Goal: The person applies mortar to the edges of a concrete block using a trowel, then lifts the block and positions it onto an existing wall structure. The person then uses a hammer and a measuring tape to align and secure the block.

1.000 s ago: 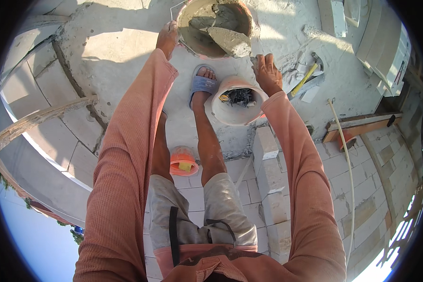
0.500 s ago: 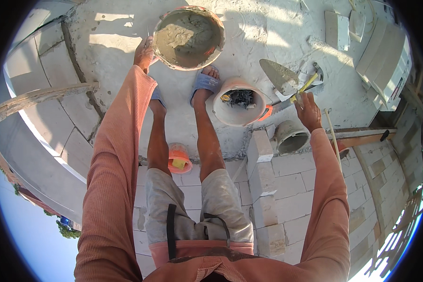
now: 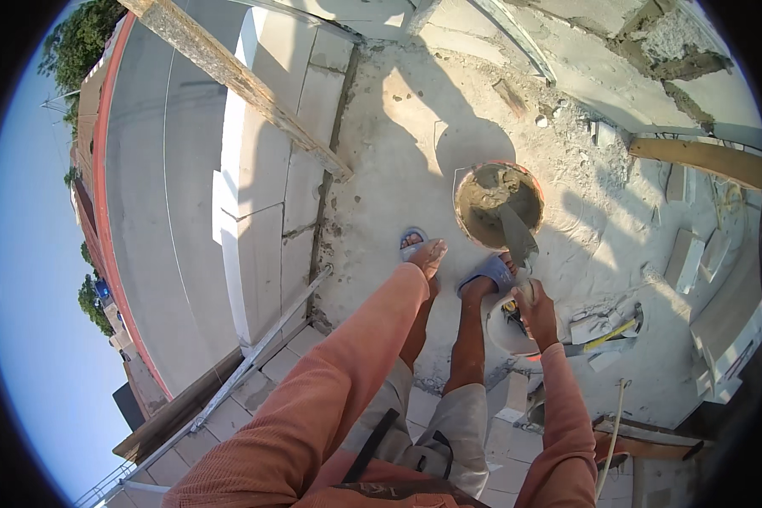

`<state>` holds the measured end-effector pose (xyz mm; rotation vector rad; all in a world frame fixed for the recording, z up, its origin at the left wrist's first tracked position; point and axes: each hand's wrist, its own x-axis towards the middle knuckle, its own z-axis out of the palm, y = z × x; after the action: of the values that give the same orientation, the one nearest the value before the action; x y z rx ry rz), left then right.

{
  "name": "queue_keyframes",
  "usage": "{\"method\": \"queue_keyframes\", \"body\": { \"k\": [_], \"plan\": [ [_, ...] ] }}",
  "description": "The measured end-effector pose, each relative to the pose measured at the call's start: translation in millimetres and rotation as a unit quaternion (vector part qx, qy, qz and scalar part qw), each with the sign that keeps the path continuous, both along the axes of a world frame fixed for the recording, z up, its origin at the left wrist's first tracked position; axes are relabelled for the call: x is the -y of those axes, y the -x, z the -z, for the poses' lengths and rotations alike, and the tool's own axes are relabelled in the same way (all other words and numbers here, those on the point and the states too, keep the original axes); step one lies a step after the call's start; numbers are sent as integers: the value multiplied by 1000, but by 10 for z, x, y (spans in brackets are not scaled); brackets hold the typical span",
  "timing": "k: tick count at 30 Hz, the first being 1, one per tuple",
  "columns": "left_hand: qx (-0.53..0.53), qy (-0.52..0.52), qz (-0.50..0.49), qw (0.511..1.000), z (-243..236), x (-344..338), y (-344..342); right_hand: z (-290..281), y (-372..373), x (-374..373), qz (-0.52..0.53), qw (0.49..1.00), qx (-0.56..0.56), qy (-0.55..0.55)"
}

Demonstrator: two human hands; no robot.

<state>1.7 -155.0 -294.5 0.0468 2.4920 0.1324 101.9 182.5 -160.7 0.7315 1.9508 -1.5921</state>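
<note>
My right hand (image 3: 536,309) is closed on the handle of a trowel (image 3: 516,233), whose mortar-coated blade reaches into the bucket of wet grey mortar (image 3: 491,186). My left hand (image 3: 427,256) hangs near my left foot, below and left of that bucket, loosely open with nothing visible in it. Just under my right hand is a pale pail (image 3: 506,334) with small items inside, partly covered by the hand. To its right, a hammer with a yellow handle (image 3: 610,333) lies among pale offcuts.
A low block wall (image 3: 262,254) runs along the left edge, with a wooden beam (image 3: 254,93) crossing it and a road (image 3: 148,169) beyond. Cut blocks (image 3: 686,254) lie at the right. A plank (image 3: 694,157) stands out at upper right. A pipe (image 3: 262,347) lies at lower left.
The view has swung leftward. My left hand has left the bucket's rim. The trowel, held out to the right half a second ago, now has its blade back in the mortar bucket.
</note>
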Motion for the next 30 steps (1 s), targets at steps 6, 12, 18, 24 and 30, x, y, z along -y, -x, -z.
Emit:
{"method": "queue_keyframes", "body": {
  "k": [6,12,18,24,30],
  "plan": [
    [337,-94,-175,920,-1485,83,-1419,-618,-608,-413,3,980,189,-57],
    [408,-87,-207,885,-2555,788,-1974,-1132,-411,17,57,985,126,-100],
    [500,-125,-63,855,-3063,984,-2087,-774,-609,318,-16,988,64,-139],
    [523,-47,-123,842,-3524,774,-1894,-608,-611,354,-106,974,10,-202],
    [475,-40,-267,837,-3370,577,-2311,-756,-173,639,-169,966,27,-195]
  ]
}}
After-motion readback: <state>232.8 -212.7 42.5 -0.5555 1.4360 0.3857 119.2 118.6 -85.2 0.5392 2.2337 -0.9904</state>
